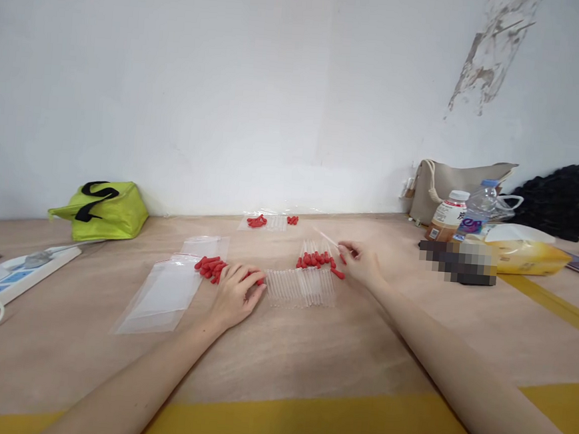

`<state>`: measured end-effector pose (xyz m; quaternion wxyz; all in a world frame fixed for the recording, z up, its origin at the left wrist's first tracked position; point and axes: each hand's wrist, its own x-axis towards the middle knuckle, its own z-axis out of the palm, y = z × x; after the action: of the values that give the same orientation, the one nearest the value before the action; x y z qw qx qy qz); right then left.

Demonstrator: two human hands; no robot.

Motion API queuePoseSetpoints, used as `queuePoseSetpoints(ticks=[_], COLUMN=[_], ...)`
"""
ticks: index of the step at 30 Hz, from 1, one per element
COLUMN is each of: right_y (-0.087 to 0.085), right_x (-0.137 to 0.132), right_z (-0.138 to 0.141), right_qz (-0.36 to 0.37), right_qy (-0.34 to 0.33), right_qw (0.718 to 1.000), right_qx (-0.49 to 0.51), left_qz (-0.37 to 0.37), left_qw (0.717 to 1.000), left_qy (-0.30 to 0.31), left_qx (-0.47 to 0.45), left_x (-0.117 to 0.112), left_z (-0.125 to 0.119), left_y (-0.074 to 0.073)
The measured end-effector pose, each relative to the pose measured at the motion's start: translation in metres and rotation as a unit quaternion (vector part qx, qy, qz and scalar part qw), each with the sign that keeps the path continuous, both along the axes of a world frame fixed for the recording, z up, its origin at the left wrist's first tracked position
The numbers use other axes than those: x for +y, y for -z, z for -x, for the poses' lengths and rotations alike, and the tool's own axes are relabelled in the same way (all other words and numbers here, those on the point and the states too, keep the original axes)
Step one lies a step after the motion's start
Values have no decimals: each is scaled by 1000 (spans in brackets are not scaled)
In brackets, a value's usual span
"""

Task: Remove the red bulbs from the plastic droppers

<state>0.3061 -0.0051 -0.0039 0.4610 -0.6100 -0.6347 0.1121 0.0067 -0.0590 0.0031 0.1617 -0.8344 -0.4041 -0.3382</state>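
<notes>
My left hand point(236, 294) rests on the wooden table point(309, 352) with its fingers curled over a pile of red rubber bulbs point(209, 267) and the left end of a row of clear pipette tubes point(300, 287). My right hand point(361, 261) pinches a thin clear pipette point(326, 237) that points up and to the left. Beside it lies a row of pipettes with red bulbs fitted point(317, 259). Clear zip bags point(166, 292) lie to the left of the bulbs.
A lime green bag point(102, 209) sits at the back left, a power strip point(19, 274) at the left edge. More bagged pipettes point(265, 222) lie by the wall. Two bottles point(462, 216), a beige bag point(447, 179) and a yellow packet point(529, 257) stand at the right.
</notes>
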Motion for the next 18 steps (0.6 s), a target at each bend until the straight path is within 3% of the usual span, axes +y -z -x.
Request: queuePoseSetpoints(ticks=[2,4,6,12,18], right_y=[1,4,8,11,9], right_x=[-14,-30,-43,-54,-56], right_z=[21,42,58,69,61], right_qz=[-69,-148,-200,-247,-243], right_qy=[-90,-197,-243,-266,-200], right_qw=[993,965,940,916,915], right_qx=[-26,-88,-131,-172,-252], left_qz=[-19,-33,-42,-39,-56], left_qw=[1000,999,998,994,995], left_qy=[-9,-5,11,63,57], left_qx=[0,16,41,81,64], left_x=[-1,-3,-3,-1,-2], left_z=[-5,-11,-17,-24,-24], left_y=[0,0,0,4,4])
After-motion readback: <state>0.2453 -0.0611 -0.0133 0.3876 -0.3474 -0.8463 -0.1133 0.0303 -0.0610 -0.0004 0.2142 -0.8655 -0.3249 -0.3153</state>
